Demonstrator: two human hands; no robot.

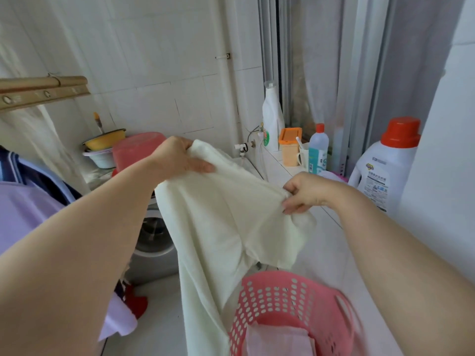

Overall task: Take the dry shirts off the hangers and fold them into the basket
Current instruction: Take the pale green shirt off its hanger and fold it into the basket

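A pale cream shirt (226, 222) hangs in the air in front of me, held by both hands. My left hand (180, 158) grips its upper left edge. My right hand (305, 192) pinches the upper right edge, lower than the left. The cloth drapes down to the left of a pink perforated basket (280, 296) at the bottom. A folded pale pink garment (277, 340) lies inside the basket. At the left edge hang a lilac shirt (23, 214) and a blue striped garment (15, 168) under a wooden rail (43, 91).
A washing machine (154, 242) stands behind the shirt. Stacked basins (108, 147) and a red tub (133, 150) sit on it. Detergent bottles (385, 165) and small containers (290, 145) line the white ledge on the right. A tiled wall is behind.
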